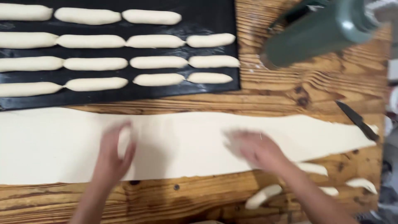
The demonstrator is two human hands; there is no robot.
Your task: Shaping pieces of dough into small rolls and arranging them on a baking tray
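Observation:
A long flat sheet of pale dough [186, 141] lies across the wooden table [290, 91]. My left hand [112, 155] rests on the sheet left of its middle, fingers curled around a small piece of dough; motion blur hides the grip. My right hand [253, 150] lies flat on the sheet to the right, fingers spread, holding nothing. Both hands are blurred.
A black tray [207, 18] at the back holds several rows of shaped dough sticks [157, 62]. A dark knife [358, 121] lies on the sheet's right end. A dark green cylinder [315, 35] stands at the back right. Dough scraps [263, 196] lie near the front edge.

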